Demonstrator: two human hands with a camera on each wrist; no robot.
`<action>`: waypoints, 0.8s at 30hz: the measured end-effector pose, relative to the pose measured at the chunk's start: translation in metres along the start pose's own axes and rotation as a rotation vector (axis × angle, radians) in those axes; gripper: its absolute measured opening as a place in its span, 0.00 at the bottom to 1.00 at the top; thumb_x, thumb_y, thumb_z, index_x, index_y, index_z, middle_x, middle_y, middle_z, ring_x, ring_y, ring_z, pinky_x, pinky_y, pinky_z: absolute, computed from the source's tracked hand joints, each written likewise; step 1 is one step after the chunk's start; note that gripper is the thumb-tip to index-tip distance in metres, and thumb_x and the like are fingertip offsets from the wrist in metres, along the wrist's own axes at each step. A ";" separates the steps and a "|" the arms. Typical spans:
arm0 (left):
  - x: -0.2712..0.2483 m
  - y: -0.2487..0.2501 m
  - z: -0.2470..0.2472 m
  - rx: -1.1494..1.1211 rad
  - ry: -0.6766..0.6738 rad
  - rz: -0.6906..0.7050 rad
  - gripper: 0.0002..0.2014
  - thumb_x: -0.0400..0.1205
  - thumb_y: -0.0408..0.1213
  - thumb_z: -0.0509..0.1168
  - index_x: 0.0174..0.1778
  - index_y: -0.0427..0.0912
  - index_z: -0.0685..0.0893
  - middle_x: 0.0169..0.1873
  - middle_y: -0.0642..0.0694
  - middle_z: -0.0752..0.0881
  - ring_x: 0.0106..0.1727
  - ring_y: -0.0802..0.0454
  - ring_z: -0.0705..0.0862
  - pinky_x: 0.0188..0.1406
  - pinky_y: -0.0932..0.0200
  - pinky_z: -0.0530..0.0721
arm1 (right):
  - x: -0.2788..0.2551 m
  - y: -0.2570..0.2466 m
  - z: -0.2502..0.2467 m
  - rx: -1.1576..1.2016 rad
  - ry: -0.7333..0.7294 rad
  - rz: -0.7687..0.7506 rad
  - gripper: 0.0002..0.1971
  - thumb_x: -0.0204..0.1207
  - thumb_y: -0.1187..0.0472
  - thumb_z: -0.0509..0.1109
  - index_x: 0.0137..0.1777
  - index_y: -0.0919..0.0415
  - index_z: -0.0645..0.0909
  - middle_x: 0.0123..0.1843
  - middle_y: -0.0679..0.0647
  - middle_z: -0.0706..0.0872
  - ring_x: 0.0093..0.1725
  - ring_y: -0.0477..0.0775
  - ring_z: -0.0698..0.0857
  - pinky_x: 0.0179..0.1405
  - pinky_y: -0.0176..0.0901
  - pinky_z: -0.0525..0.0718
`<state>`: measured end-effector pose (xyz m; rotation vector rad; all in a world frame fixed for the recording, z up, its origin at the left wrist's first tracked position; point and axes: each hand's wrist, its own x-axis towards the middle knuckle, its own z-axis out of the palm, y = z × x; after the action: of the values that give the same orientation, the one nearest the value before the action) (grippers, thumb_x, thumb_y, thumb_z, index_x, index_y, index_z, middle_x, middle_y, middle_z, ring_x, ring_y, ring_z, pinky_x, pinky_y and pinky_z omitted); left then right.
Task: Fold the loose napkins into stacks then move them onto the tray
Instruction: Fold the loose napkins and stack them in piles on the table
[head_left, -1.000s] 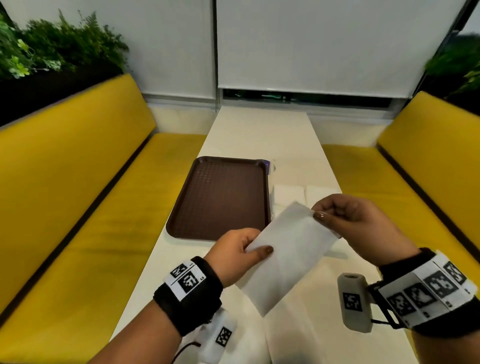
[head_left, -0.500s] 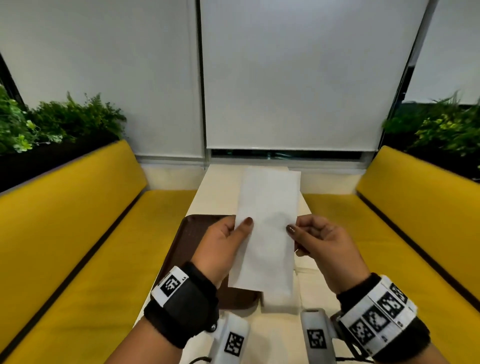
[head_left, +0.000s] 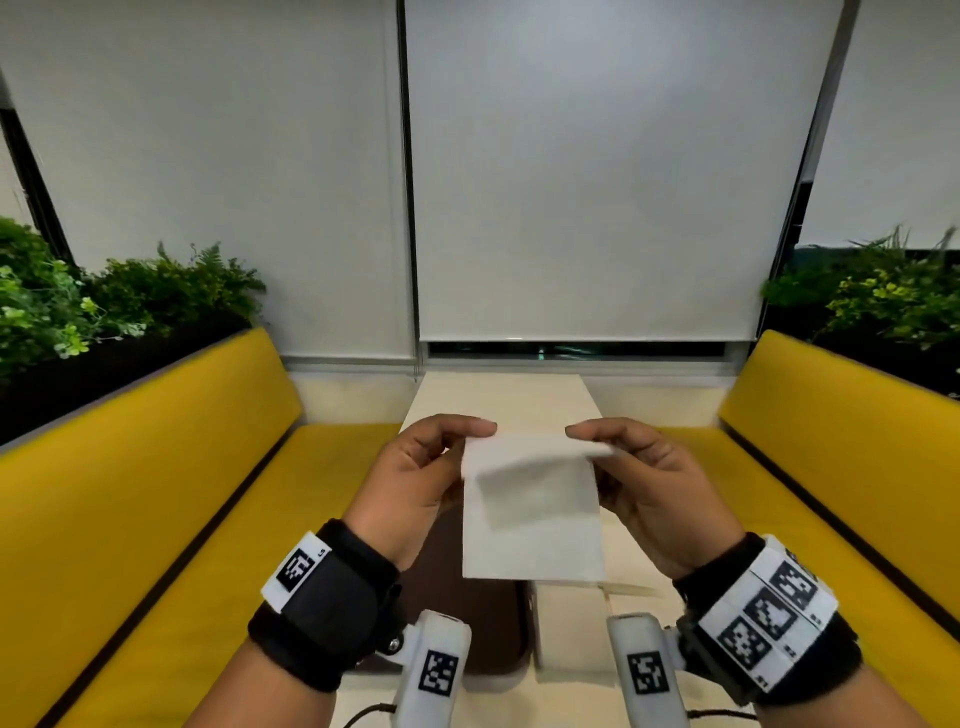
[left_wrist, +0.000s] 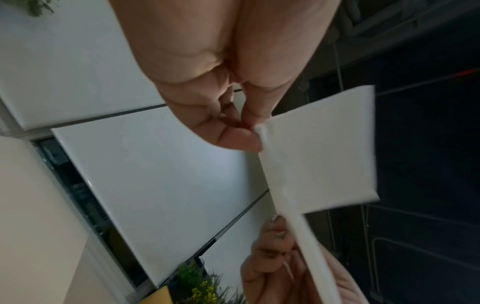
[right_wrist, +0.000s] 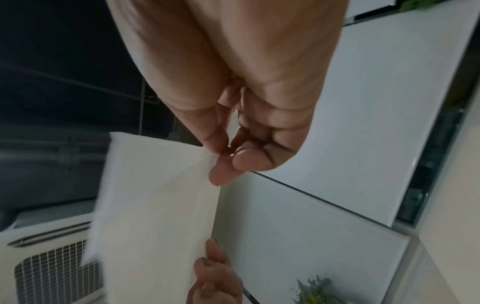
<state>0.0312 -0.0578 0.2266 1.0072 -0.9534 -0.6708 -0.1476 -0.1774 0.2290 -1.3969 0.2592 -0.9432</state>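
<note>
A white napkin (head_left: 535, 525) hangs in the air in front of me, above the table. Its top part bends over toward me. My left hand (head_left: 415, 483) pinches the napkin's upper left corner between thumb and fingertips. My right hand (head_left: 649, 483) pinches the upper right corner the same way. The left wrist view shows the napkin (left_wrist: 322, 152) caught at my left fingertips (left_wrist: 244, 139). In the right wrist view the napkin (right_wrist: 155, 195) is nipped by my right fingertips (right_wrist: 221, 172). The brown tray (head_left: 488, 623) lies under the hands, mostly hidden by them.
The pale table (head_left: 498, 400) runs away from me to white window blinds. Yellow benches (head_left: 130, 493) flank it on both sides, with green plants (head_left: 104, 306) behind their backs. Folded white napkins (head_left: 571, 623) lie on the table right of the tray.
The napkin was slanted low over the table, then held tall and upright. Now its top half is bending down toward me, and both hands have shifted to its upper corners. The view has tilted upward.
</note>
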 end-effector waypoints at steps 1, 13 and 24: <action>0.000 0.003 0.000 0.001 -0.005 -0.001 0.18 0.83 0.22 0.61 0.38 0.46 0.92 0.46 0.43 0.90 0.47 0.49 0.88 0.45 0.56 0.86 | 0.001 -0.001 0.001 0.023 -0.008 0.006 0.22 0.83 0.75 0.59 0.40 0.56 0.91 0.43 0.61 0.86 0.40 0.56 0.80 0.35 0.40 0.84; -0.001 -0.001 0.000 -0.062 0.084 -0.183 0.21 0.78 0.50 0.68 0.63 0.43 0.78 0.51 0.45 0.90 0.48 0.44 0.89 0.48 0.45 0.86 | 0.004 0.005 0.006 -0.027 0.046 -0.033 0.16 0.83 0.77 0.57 0.44 0.64 0.86 0.46 0.66 0.85 0.45 0.63 0.79 0.41 0.42 0.87; -0.008 -0.028 0.000 0.013 0.025 -0.279 0.23 0.74 0.43 0.70 0.63 0.34 0.82 0.56 0.39 0.90 0.60 0.39 0.87 0.51 0.47 0.89 | 0.000 0.018 0.009 -0.221 0.085 -0.098 0.16 0.83 0.76 0.59 0.44 0.63 0.88 0.46 0.54 0.91 0.45 0.52 0.89 0.44 0.42 0.86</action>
<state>0.0259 -0.0625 0.1979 1.1700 -0.8030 -0.8824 -0.1342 -0.1725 0.2150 -1.5853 0.3709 -1.0815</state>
